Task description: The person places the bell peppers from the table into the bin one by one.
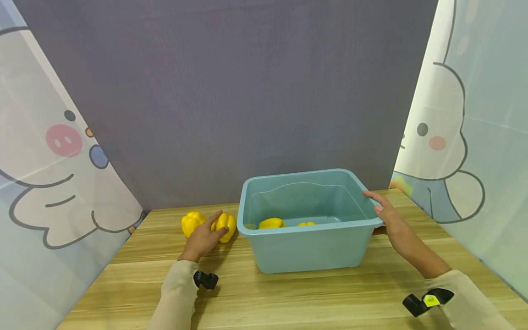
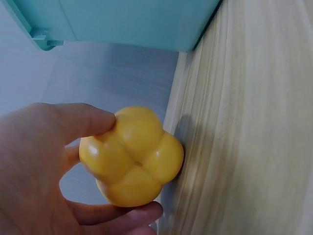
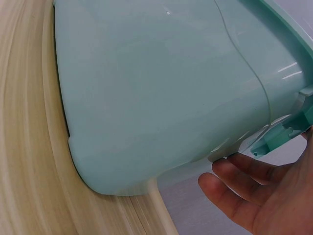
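Note:
On the left of the head view, my left hand (image 1: 204,238) grips a yellow bell pepper (image 1: 227,228) between thumb and fingers. The left wrist view has the same bell pepper (image 2: 137,156) close up, its lobed end facing the camera, low beside the wooden surface. A second bell pepper (image 1: 191,222) lies just left of it, partly behind the hand. To the right stands a blue-green plastic tub (image 1: 309,250). My right hand (image 1: 393,224) holds the tub's right rim, thumb over the edge and fingers (image 3: 239,178) curled below it, against the outer wall.
Inside the tub lie yellow items (image 1: 271,223), mostly hidden by its front wall. The wooden table (image 1: 264,302) runs back to a grey panel (image 1: 231,101). Cartoon-printed sheets (image 1: 62,192) hang at both sides.

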Available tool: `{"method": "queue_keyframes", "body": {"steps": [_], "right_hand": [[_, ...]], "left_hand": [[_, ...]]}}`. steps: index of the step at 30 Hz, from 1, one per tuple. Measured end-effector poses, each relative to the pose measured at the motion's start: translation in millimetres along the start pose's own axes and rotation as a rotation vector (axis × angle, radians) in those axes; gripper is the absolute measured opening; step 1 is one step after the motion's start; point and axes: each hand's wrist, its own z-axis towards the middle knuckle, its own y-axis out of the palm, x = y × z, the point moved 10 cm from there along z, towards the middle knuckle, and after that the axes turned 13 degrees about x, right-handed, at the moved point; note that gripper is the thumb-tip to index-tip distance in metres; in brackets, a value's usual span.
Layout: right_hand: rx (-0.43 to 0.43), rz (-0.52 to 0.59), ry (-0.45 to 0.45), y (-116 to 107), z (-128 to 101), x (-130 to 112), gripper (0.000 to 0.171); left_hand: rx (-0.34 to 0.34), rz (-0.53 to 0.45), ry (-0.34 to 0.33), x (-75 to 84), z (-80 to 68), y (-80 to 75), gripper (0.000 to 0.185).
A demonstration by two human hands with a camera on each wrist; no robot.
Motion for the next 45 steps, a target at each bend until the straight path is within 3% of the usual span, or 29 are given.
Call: {"method": "queue_keyframes", "body": {"steps": [9,15,21,40,45], "right_hand": [[-0.002,-0.011,-0.006,-0.1,0.1,1.4,0.050],[-0.004,-0.019,0.001,-0.4,0.0,3.3,0.051],[-0.006,-0.016,0.007,-0.6,0.3,4.0,0.051],[-0.005,-0.015,0.012,-0.3,0.1,2.1,0.051],[-0.006,-0.026,0.009,-1.1,0.5,2.1,0.051]], "left_hand": [[0.005,-0.083,-0.058,-6.3,3.0,1.0,0.063],[-0.004,-0.304,-0.141,-6.4,3.2,-0.1,0.060],[-0.015,-0.505,-0.170,-4.6,6.0,-1.8,0.059],[-0.041,-0.661,-0.266,-5.3,8.1,-6.0,0.061],[-0.058,-0.706,-0.247,1.0,8.1,-8.5,0.061]]}}
